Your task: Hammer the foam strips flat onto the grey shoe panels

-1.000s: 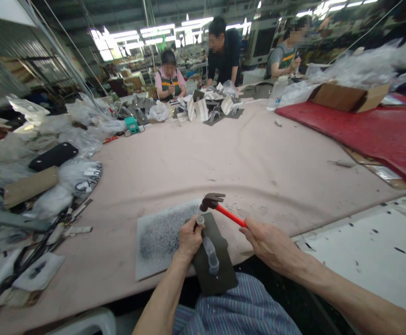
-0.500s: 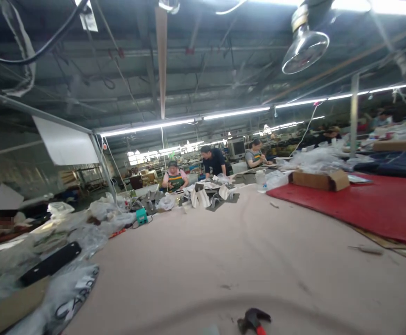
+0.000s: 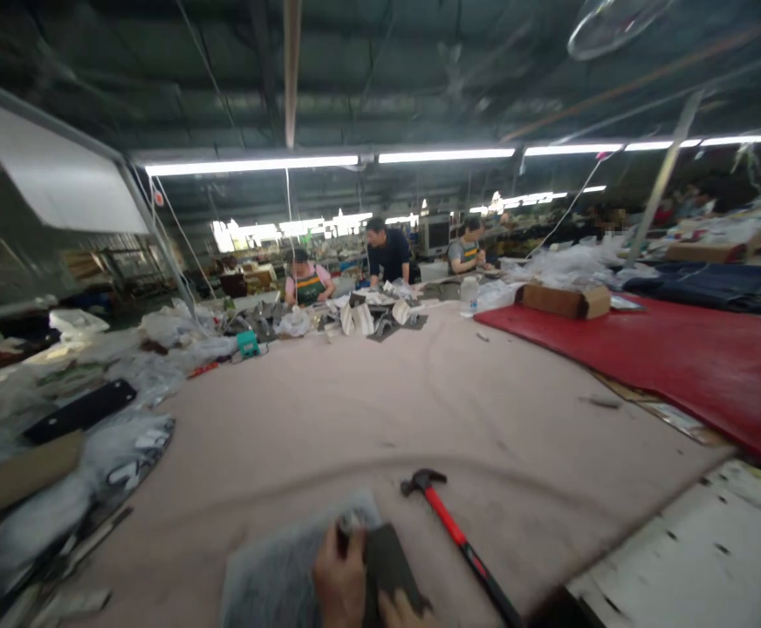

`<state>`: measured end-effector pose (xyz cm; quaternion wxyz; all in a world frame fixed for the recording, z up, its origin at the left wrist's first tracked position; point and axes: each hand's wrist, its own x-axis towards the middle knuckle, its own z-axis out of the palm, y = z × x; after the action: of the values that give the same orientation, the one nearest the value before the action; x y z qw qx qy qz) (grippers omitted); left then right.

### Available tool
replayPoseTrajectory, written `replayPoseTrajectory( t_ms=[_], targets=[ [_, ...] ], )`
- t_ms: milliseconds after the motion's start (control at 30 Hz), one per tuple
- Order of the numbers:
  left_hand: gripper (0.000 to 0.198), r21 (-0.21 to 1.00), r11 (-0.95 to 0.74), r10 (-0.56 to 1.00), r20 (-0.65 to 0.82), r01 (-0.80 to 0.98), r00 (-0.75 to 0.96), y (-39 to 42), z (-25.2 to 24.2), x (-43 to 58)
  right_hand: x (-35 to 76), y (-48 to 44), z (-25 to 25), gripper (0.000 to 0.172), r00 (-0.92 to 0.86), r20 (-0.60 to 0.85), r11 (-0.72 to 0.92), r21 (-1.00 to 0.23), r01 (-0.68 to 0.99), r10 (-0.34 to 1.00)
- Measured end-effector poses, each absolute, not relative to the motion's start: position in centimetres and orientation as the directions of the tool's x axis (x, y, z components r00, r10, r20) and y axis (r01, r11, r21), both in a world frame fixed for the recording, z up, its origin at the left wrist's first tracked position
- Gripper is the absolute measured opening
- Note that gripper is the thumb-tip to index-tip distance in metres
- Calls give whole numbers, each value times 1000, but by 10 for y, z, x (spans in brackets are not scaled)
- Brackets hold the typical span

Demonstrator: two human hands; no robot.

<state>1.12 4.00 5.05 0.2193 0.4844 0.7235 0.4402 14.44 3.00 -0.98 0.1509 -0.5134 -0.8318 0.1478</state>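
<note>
At the bottom of the head view my left hand (image 3: 341,571) is closed round a small metal tool (image 3: 353,522), its fingers pinched about the shaft. Just right of it, my right hand (image 3: 407,610) touches the lower end of a dark grey piece (image 3: 390,563); its fingers are blurred and partly cut off by the frame. Under the left hand lies a translucent grey slab (image 3: 269,571). A claw hammer with a red and black handle (image 3: 449,523) rests on the table to the right of both hands.
The pinkish table (image 3: 328,401) has plastic bags (image 3: 164,340) along its left side and a red sheet (image 3: 655,358) at the right. An open cardboard box (image 3: 554,301), a bottle (image 3: 469,296) and grey scraps (image 3: 371,316) stand farther back. Several people work beyond.
The view has tilted down, so the hammer shows nearly whole. Both my hands, the slab and the dark piece have come into view at the bottom.
</note>
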Motion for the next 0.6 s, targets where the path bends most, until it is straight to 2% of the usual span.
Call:
replayPoseTrajectory(
  t_ms=[67, 133, 200, 267, 367, 467, 533, 600],
  targets=[
    [31, 862, -5, 848, 273, 507, -455, 34, 72, 10, 147, -22, -6, 69, -437, -11, 388, -441, 809, 899],
    [26, 858, -167, 808, 401, 485, -432, 37, 91, -1, 150, -44, 6, 65, -441, -77, 340, -524, 781, 894],
    [26, 864, -238, 780, 442, 444, -442, 39, 98, -20, 152, -45, 16, 67, -401, -112, 265, -586, 765, 909],
    [28, 865, -176, 777, 416, 471, -473, 29, 91, -45, 153, -43, 22, 69, -358, -138, 205, -609, 766, 924],
    [27, 823, 30, 780, 336, 568, -528, -3, 63, -83, 152, -46, 27, 69, -325, -171, 160, -606, 779, 930],
    [32, 828, 173, 736, 252, 534, -628, -34, 32, -117, 153, -43, 27, 68, -313, -186, 127, -641, 757, 931],
    [37, 865, 203, 691, 205, 459, -693, -50, 19, -134, 160, -33, 30, 58, -282, -205, 20, -776, 631, 937],
    [39, 905, 206, 649, 158, 373, -744, -63, 12, -146, 172, -18, 37, 45, -221, -214, -128, -928, 349, 952]
  ],
)
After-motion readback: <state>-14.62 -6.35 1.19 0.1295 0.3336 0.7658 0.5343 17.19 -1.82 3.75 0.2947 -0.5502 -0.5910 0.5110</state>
